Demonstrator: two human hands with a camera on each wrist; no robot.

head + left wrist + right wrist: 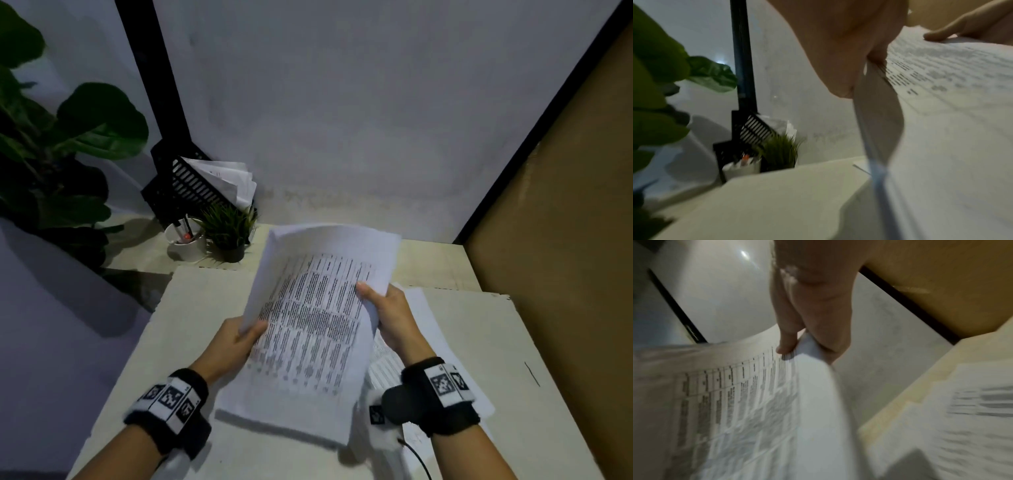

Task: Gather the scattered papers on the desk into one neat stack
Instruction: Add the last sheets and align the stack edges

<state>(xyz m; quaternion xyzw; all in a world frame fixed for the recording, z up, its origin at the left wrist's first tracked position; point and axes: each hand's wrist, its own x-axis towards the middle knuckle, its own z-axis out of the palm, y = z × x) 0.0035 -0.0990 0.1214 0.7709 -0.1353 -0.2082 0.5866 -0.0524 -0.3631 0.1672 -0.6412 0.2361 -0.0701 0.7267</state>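
Note:
A bundle of printed papers (pixel 308 329) is held above the desk (pixel 191 322), tilted, its top sheet covered in table text. My left hand (pixel 239 339) pinches its left edge, thumb on top. The right hand (pixel 383 315) pinches the right edge, thumb on the print. In the left wrist view the left hand (pixel 863 68) grips the papers (pixel 941 129). In the right wrist view my right hand (pixel 803 344) pinches the curled sheet edge (pixel 813 386). More printed sheets (pixel 421 329) lie on the desk under the right hand; these loose sheets (pixel 962 418) are fanned unevenly.
A black file rack (pixel 191 185) with papers stands at the back left, beside a white pen cup (pixel 186 240) and a small potted grass plant (pixel 229 233). A large leafy plant (pixel 51 144) fills the left. A brown panel (pixel 565 240) walls the right side.

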